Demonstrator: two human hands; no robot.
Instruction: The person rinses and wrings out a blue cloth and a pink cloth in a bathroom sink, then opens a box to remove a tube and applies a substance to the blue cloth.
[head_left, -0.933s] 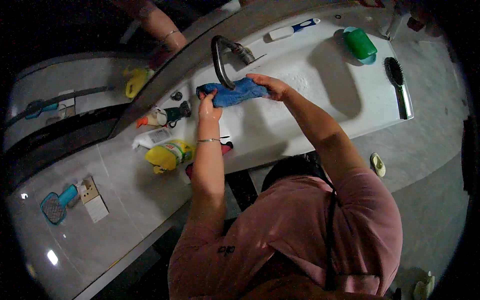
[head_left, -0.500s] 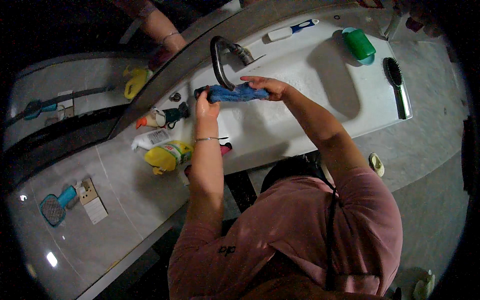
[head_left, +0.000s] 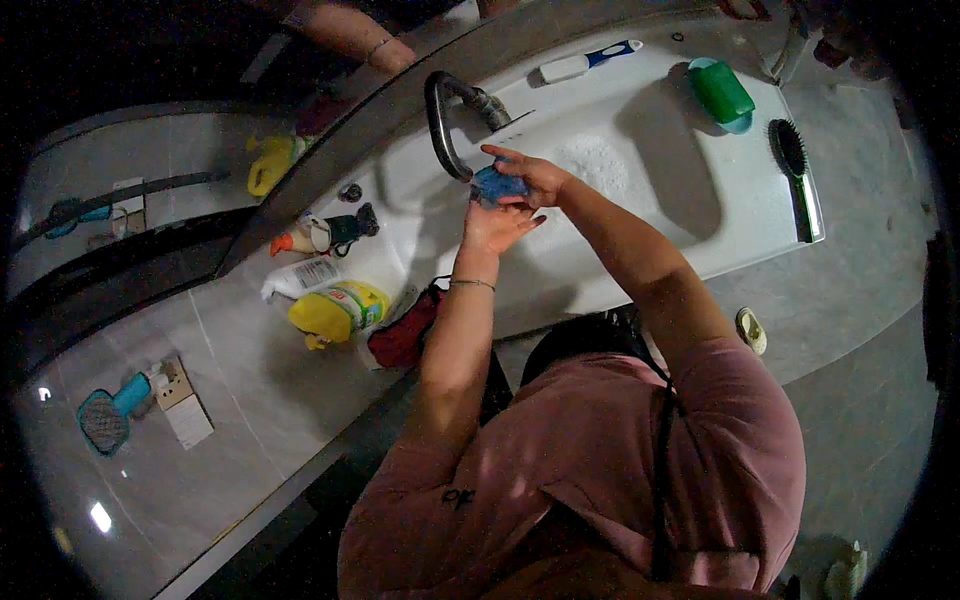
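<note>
A wet blue cloth [head_left: 497,186] is bunched into a small wad just below the mouth of the curved metal faucet [head_left: 441,130], over the white sink [head_left: 690,180]. From beneath, my left hand [head_left: 493,228] cups the cloth, some of its fingers stretched toward the right. My right hand [head_left: 541,182] presses on the cloth's right side, with the thumb and fingers around it. Parts of the cloth are hidden between the two hands. White foam [head_left: 592,165] lies in the basin to the right of my hands.
Left of the sink are a yellow bottle [head_left: 340,310], a white bottle [head_left: 303,278] and a dark red cloth item [head_left: 405,330]. A blue-handled brush [head_left: 590,62] lies on the back rim. Green soap [head_left: 722,92] and a black hairbrush [head_left: 790,165] rest on the right side.
My left hand has moved right to meet my right hand. The cloth, stretched out between them before, is now gathered into a wad. Foam shows in the basin.
</note>
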